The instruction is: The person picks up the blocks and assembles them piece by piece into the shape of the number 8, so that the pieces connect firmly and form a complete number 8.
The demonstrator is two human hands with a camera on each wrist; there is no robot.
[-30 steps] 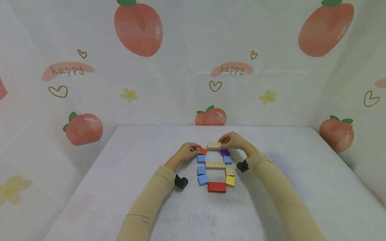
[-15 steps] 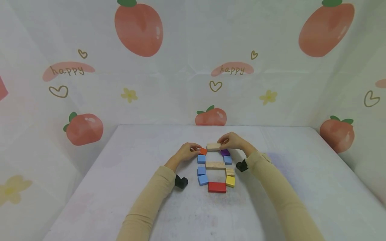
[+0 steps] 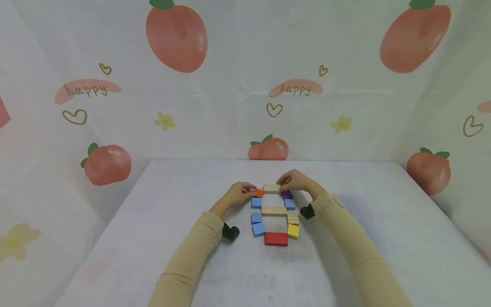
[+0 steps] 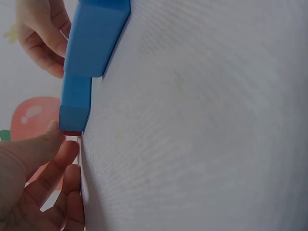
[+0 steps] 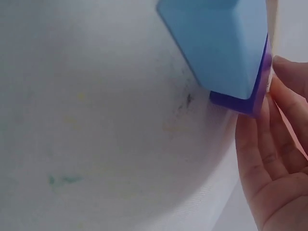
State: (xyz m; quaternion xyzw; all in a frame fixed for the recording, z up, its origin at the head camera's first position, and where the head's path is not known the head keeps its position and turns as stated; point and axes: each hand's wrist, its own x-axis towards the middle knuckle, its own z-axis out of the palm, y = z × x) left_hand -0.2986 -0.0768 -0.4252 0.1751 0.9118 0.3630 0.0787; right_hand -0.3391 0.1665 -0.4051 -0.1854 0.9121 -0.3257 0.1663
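In the head view, blocks lie on the table in a ring with a bar across it. My left hand point(image 3: 237, 194) pinches the orange-red block point(image 3: 258, 193) at the far left corner, between thumb and fingers. Most of that block hides behind a blue block point(image 4: 74, 103) in the left wrist view. My right hand point(image 3: 294, 181) grips the right end of the plain wooden block point(image 3: 271, 188) on the far side. Close under that hand sits a purple block point(image 3: 286, 194), partly covered by a light blue block point(image 5: 221, 48) in the right wrist view.
A long wooden block point(image 3: 273, 211) crosses the ring's middle. Nearer lie blue blocks point(image 3: 258, 229), a striped wooden block point(image 3: 293, 219), a yellow block point(image 3: 293, 231) and a red block point(image 3: 276, 238). Behind the table point(image 3: 172, 179) hangs a peach-printed cloth point(image 3: 218, 106).
My right hand has drawn the plain wooden block slightly toward me, so it now sits nearer the orange-red and purple blocks. My left hand stays in place.
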